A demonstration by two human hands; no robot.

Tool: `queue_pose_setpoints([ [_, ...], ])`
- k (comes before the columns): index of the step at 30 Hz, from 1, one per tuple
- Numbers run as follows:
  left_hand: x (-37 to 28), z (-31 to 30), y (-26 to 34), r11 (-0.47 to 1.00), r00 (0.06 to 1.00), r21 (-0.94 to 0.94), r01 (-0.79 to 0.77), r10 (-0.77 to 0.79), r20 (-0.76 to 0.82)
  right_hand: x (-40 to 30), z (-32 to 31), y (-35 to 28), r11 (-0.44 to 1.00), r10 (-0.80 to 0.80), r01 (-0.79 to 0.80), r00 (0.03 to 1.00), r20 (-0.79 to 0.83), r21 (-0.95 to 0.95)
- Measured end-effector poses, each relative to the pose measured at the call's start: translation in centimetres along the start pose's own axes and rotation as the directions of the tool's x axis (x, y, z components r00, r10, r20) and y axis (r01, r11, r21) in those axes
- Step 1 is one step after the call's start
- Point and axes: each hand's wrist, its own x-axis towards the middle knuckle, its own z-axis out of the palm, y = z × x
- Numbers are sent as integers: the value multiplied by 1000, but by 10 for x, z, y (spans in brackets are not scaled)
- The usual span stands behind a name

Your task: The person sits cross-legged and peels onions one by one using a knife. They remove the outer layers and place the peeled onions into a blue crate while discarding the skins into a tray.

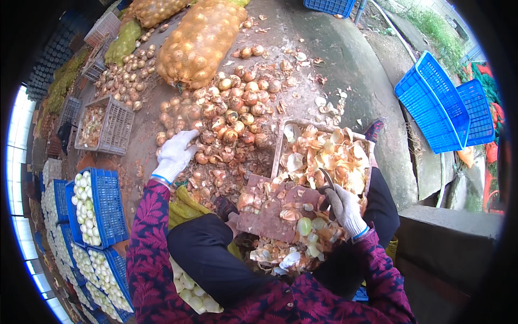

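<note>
My left hand (177, 154), in a white knit glove, reaches to the near left side of a heap of unpeeled onions (230, 109) on the ground. Its fingers are spread at the onions; whether they touch one I cannot tell. My right hand (344, 206), gloved too, grips a small knife with a curved blade (327, 178), over the right edge of a reddish board (267, 218) strewn with onion skins. Just beyond the board stands a crate (276, 156) filled with loose skins. More skins and pale onion pieces (304, 226) lie at the board's near right side.
A large orange mesh sack of onions (200, 42) lies beyond the heap. To the left stand a grey crate of skins (117, 127) and blue crates (108, 206) of peeled onions. Blue empty crates (433, 101) lean at the right, above a concrete ledge (453, 222). Peeled onions (194, 293) sit beneath my left leg.
</note>
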Motion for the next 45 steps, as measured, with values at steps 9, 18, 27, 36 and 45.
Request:
queue_pose_setpoints([
  [9,216,166,28,892,969,412,-184,236,-78,27,-33,-9,798,222,-123,970,-97,590],
  [18,325,277,29,715,907,642,-277,415,-70,22,-44,-10,882,247,-135,948,-199,452],
  [27,295,233,41,869,819,391,-303,447,-359,23,-38,-15,836,254,-157,960,-118,526],
  [36,269,190,20,854,951,512,-91,228,-211,22,-27,-12,802,279,-239,960,11,548],
  [45,329,280,37,675,912,678,-290,409,-17,26,-38,-15,786,399,-350,917,13,510],
])
